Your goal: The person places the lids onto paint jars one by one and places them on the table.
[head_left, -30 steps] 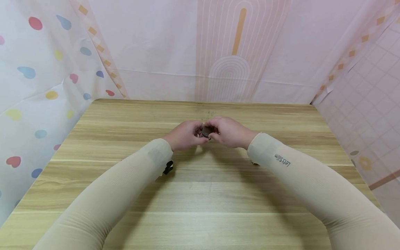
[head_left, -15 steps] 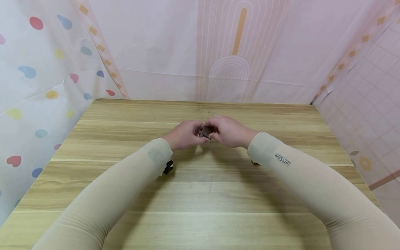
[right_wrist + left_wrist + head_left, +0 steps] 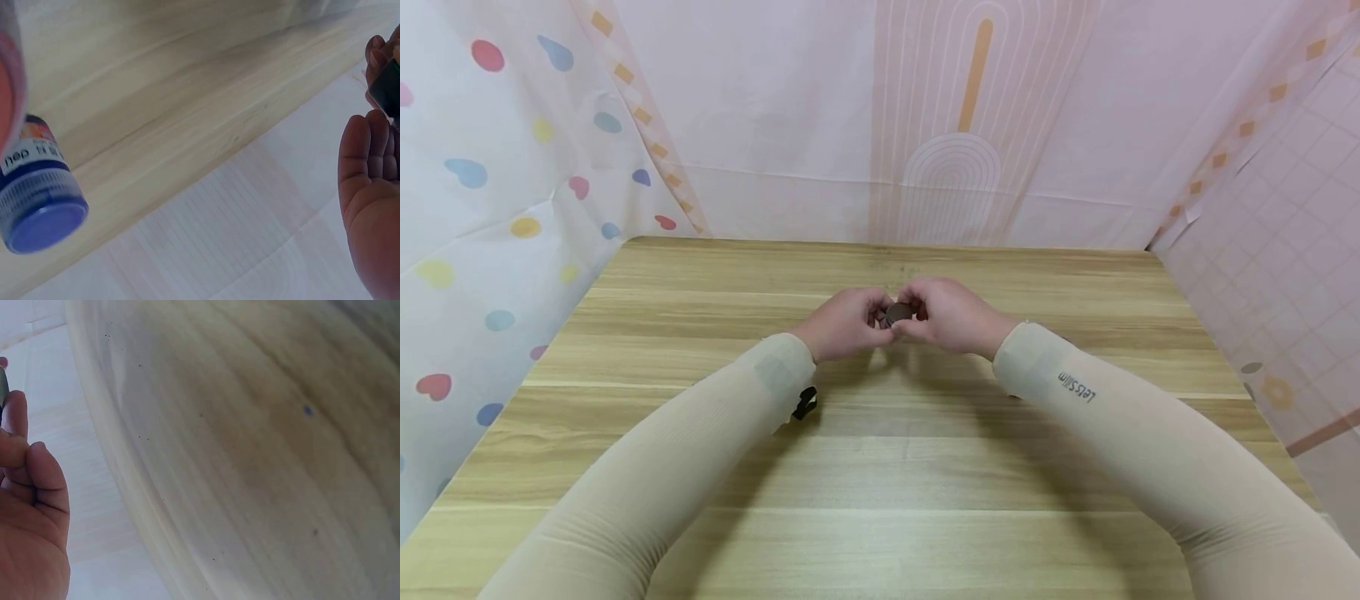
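Between my two hands, near the far middle of the table, is a small dark object with a round brown top (image 3: 898,314). My left hand (image 3: 850,323) grips it from the left, fingers curled round its side. From the right, the thumb and fingers of my right hand (image 3: 951,315) curl round the edge of the top. In the right wrist view the object (image 3: 386,87) looks dark green to black, partly hidden by fingers. The left wrist view shows my left hand (image 3: 31,506) at its left edge, with a sliver of the object above the fingers.
A blue-capped bottle (image 3: 47,203) with a printed label shows in the right wrist view, next to a blurred pinkish shape (image 3: 7,81). The wood-grain table (image 3: 895,475) ends at a patterned cloth backdrop (image 3: 775,125). A black strap-like piece (image 3: 805,402) shows under the left forearm.
My right thumb and fingers have shifted round the top, baring more of its brown surface, and the right forearm has turned slightly. The left hand stays where it was.
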Motion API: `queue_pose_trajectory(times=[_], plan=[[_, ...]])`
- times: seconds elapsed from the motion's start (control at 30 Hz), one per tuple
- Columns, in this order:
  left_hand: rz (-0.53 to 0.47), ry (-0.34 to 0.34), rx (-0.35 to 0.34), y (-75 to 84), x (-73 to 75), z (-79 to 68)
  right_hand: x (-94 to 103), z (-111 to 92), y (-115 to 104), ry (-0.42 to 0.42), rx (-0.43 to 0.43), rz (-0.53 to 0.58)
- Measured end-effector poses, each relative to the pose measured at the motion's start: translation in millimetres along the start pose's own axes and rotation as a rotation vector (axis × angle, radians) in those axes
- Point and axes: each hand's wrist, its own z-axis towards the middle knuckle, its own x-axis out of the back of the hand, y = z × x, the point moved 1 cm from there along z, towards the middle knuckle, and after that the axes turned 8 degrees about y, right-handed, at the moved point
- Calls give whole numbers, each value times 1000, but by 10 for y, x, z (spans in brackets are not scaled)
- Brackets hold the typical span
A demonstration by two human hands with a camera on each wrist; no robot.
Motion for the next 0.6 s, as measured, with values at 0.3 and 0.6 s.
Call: queue_pose_trajectory(times=[0.3,0.6], plan=[[14,33,13,-14,24,4,-18,-45,43,-9,-34,157],[1,31,2,10,34,1,-53,-47,61,5,-103,203]])
